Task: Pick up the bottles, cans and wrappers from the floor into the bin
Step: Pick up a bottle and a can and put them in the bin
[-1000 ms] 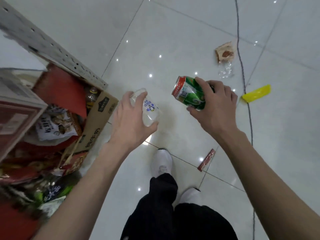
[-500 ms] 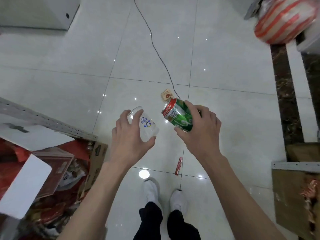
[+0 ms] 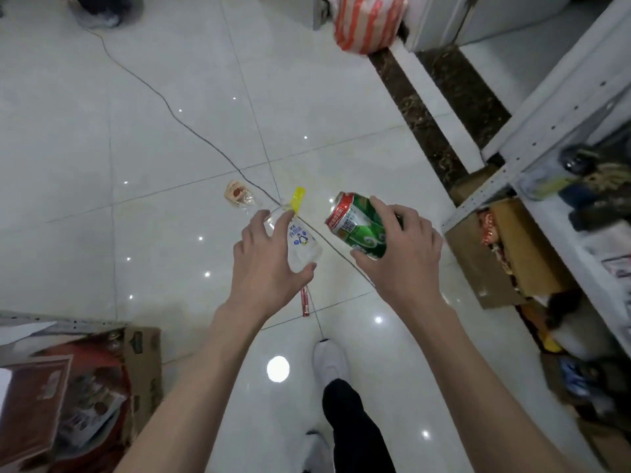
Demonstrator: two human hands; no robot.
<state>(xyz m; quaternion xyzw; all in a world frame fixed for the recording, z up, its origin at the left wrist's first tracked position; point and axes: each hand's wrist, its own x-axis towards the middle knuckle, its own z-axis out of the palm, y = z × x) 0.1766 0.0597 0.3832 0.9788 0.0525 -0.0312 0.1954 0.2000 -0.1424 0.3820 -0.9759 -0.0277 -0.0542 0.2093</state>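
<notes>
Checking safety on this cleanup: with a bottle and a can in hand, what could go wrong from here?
Tripping: the dark cable crosses the tiles just ahead of the white shoe. Dropping: the left hand grips a clear plastic bottle and the right hand a tilted green can, so grabbing the red wrapper, yellow wrapper or brown snack wrapper too may loosen a hold.

Glossy white tiled floor (image 3: 170, 138), dark marble strip (image 3: 423, 117), white metal shelving (image 3: 560, 107)
</notes>
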